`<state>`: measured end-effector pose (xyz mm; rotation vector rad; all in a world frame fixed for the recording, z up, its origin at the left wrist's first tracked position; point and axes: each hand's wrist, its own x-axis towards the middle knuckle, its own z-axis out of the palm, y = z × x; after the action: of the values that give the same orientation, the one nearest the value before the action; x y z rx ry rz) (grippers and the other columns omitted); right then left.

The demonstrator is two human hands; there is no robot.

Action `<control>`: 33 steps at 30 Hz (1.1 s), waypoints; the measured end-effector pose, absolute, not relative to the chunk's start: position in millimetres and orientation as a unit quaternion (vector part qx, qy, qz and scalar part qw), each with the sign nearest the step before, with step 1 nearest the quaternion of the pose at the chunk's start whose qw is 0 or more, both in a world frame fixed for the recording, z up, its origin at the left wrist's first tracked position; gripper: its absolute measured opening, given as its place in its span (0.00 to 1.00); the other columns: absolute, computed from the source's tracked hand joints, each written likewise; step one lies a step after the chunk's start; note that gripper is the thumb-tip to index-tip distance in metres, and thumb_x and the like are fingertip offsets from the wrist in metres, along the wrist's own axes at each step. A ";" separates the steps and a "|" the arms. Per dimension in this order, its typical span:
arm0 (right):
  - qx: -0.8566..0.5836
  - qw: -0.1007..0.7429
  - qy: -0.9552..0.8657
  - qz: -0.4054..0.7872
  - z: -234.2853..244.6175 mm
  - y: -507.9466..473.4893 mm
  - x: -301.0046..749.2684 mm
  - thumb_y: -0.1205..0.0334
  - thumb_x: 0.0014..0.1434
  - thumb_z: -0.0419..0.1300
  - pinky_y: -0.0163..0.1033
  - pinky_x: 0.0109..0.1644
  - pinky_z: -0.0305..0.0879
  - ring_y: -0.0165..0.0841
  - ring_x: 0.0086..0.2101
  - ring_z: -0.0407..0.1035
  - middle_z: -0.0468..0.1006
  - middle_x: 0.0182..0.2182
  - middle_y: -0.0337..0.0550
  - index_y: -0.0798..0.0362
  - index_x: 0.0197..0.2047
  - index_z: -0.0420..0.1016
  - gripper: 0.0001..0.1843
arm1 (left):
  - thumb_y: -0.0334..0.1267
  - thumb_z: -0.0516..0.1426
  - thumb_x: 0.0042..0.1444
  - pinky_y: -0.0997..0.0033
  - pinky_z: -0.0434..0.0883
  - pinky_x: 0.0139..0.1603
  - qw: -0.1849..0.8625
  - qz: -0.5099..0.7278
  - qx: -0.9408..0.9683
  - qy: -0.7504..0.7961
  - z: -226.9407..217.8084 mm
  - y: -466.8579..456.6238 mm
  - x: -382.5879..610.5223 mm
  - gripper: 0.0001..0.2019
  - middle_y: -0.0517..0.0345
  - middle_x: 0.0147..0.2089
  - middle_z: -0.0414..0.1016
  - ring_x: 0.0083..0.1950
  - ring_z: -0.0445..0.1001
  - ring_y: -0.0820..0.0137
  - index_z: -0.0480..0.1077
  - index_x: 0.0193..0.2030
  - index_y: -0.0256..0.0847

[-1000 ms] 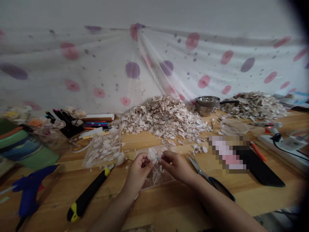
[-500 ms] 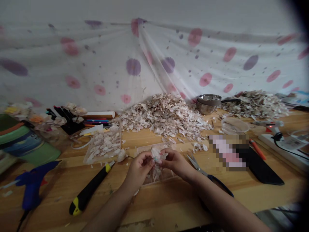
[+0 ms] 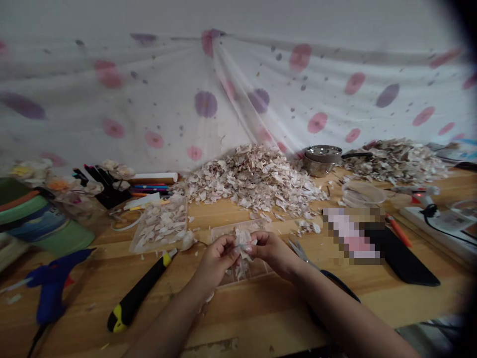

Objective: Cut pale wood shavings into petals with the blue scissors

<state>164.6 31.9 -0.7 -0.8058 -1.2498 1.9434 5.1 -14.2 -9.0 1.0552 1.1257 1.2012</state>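
Left hand and right hand both pinch a pale flake cluster just above the clear tray | side tray part-filled with flakes | big heap on surface | judged: early, most flakes unsorted

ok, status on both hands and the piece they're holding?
Left hand and right hand both pinched on pale flake cluster. Cluster over clear tray. Scissors by right wrist, utility knife off left; neither touched.
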 end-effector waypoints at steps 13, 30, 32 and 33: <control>-0.286 0.349 -0.455 0.768 -0.9 34.7 167.0 0.52 0.32 0.76 0.32 0.31 0.56 0.24 0.23 0.61 0.71 0.20 0.32 0.55 0.24 0.71 0.22 | 0.52 0.66 0.41 0.75 0.59 0.27 0.573 0.522 0.431 0.462 -10.9 -13.5 3.3 0.20 0.64 0.21 0.67 0.23 0.64 0.75 0.66 0.29 0.39; -0.152 0.321 -0.512 0.782 -4.3 26.4 165.5 0.54 0.43 0.72 0.41 0.50 0.63 0.36 0.44 0.68 0.75 0.45 0.46 0.50 0.46 0.77 0.25 | 0.48 0.66 0.42 0.74 0.48 0.21 0.774 0.448 0.355 0.272 3.2 -25.7 11.5 0.17 0.69 0.15 0.52 0.16 0.49 0.82 0.69 0.27 0.37; -0.162 0.337 -0.537 0.756 -1.8 25.2 165.9 0.53 0.43 0.72 0.41 0.50 0.63 0.37 0.45 0.68 0.75 0.45 0.45 0.51 0.38 0.80 0.19 | 0.48 0.66 0.43 0.74 0.49 0.21 0.786 0.426 0.364 0.261 0.5 -26.1 14.1 0.17 0.68 0.15 0.54 0.15 0.51 0.82 0.69 0.26 0.37; -0.169 0.349 -0.547 0.742 -0.8 25.0 165.9 0.53 0.43 0.72 0.40 0.50 0.64 0.36 0.45 0.68 0.75 0.44 0.44 0.51 0.35 0.80 0.16 | 0.48 0.66 0.43 0.75 0.50 0.21 0.790 0.421 0.364 0.255 -1.1 -25.9 15.1 0.16 0.68 0.16 0.56 0.15 0.52 0.82 0.69 0.27 0.37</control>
<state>165.9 25.0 -0.8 -0.4391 -1.4185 1.9222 15.1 -25.9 -1.1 0.7838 0.5497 0.9070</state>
